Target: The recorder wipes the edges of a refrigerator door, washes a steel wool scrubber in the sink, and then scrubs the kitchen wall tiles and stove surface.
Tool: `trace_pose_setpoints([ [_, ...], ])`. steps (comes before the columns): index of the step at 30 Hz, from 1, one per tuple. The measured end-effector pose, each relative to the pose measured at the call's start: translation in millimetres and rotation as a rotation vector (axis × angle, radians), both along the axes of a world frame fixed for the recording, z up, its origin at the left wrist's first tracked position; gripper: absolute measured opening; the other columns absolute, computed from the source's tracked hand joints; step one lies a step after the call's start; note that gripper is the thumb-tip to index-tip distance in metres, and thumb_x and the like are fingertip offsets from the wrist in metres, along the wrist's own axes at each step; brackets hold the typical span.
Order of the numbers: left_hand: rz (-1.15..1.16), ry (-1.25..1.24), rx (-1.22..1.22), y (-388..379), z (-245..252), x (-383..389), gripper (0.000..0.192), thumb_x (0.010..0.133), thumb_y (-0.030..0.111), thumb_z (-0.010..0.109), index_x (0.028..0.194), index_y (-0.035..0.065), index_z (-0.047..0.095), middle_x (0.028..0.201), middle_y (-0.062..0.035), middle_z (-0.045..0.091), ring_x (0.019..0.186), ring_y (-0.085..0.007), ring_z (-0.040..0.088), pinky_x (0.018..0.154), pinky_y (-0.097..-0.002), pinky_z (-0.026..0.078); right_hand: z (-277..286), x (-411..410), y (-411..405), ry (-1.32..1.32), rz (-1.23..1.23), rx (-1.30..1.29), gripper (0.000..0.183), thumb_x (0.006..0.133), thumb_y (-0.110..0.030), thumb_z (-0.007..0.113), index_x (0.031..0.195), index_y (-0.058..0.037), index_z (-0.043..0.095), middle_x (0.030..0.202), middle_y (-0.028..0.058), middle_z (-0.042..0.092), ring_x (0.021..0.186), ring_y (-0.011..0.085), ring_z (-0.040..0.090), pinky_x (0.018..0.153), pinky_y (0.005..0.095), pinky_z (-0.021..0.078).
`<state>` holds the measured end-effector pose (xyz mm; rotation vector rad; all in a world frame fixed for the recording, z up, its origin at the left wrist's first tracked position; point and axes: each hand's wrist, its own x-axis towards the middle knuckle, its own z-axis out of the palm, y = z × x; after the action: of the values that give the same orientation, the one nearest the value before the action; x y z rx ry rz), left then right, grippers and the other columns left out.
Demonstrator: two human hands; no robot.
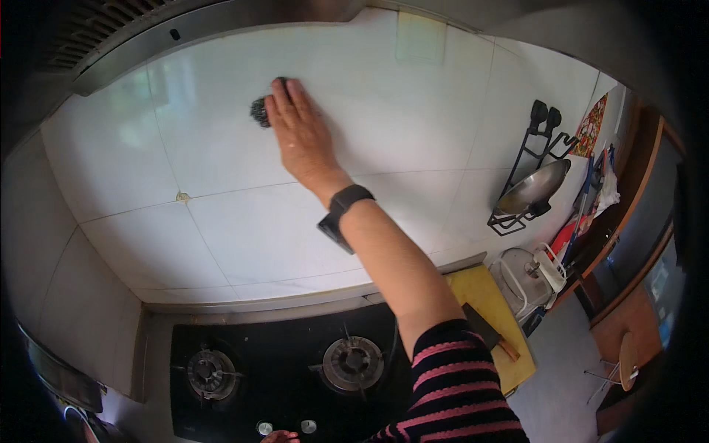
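My right hand (299, 124) presses a dark wire scouring pad (259, 113) against the white tiled wall (354, 116), fingers stretched over it. A dark band with a watch is on that wrist, and the sleeve is striped black and pink. Only the fingers of my left hand (281, 437) show at the bottom edge, near the knobs (308, 426) of the black gas cooktop (277, 365); whether they hold anything is hidden. The cooktop, with two burners, lies below the wall.
A range hood (221, 22) overhangs the wall. At right, a metal wok (534, 188) rests on a black wall rack (518, 166). Below it, a cleaver (484, 329) lies on a yellow cutting board (515, 354), beside a clear lid (518, 274) in a white rack.
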<state>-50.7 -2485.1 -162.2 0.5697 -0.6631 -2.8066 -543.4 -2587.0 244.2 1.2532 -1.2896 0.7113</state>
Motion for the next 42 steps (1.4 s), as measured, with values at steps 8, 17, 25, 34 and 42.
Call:
trace_pose_setpoints([
  [8, 0.017, -0.077, -0.003, -3, 22, 8, 0.038, 0.090, 0.032, 0.052, 0.116, 0.0044, 0.055, 0.114, -0.0111, 0.060, 0.100, -0.0229, 0.059, 0.082, -0.0327, 0.048, -34, -106, 115, -0.288, -0.397, -0.266, 0.049, 0.085, 0.005, 0.043, 0.133, 0.0045, 0.035, 0.143, 0.0225, 0.028, 0.133, 0.0375, 0.025, 0.111, 0.0394, 0.0229],
  [17, 0.032, -0.125, -0.010, 14, 5, -4, 0.038, 0.088, 0.035, 0.055, 0.112, 0.0061, 0.056, 0.111, -0.0094, 0.061, 0.094, -0.0217, 0.060, 0.074, -0.0311, 0.050, -142, -118, 123, -0.679, -0.244, -0.584, 0.055, 0.087, 0.002, 0.039, 0.139, 0.0059, 0.022, 0.147, 0.0266, 0.012, 0.138, 0.0374, 0.011, 0.113, 0.0398, 0.0102],
  [25, -0.016, -0.248, -0.064, 2, 23, -3, 0.041, 0.086, 0.038, 0.055, 0.112, 0.0058, 0.056, 0.107, -0.0099, 0.063, 0.091, -0.0215, 0.061, 0.075, -0.0317, 0.050, -173, -13, 46, -0.201, -0.023, 0.160, 0.039, 0.085, -0.004, 0.050, 0.124, 0.0001, 0.049, 0.133, 0.0151, 0.043, 0.125, 0.0345, 0.038, 0.102, 0.0437, 0.0340],
  [34, 0.029, -0.318, 0.000, 7, 18, 11, 0.037, 0.088, 0.034, 0.055, 0.112, 0.0053, 0.058, 0.106, -0.0114, 0.064, 0.093, -0.0221, 0.061, 0.078, -0.0322, 0.050, -215, -126, 151, -0.709, -0.348, -0.502, 0.051, 0.085, 0.003, 0.040, 0.134, 0.0104, 0.029, 0.142, 0.0295, 0.022, 0.135, 0.0399, 0.018, 0.112, 0.0399, 0.0169],
  [42, -0.028, -0.276, -0.011, 5, 25, -9, 0.037, 0.087, 0.033, 0.056, 0.113, 0.0060, 0.057, 0.110, -0.0115, 0.061, 0.091, -0.0229, 0.060, 0.079, -0.0339, 0.050, -226, -122, 132, -0.889, -0.286, -0.653, 0.052, 0.086, 0.004, 0.037, 0.136, 0.0110, 0.022, 0.147, 0.0262, 0.011, 0.137, 0.0362, 0.014, 0.113, 0.0374, 0.0140],
])
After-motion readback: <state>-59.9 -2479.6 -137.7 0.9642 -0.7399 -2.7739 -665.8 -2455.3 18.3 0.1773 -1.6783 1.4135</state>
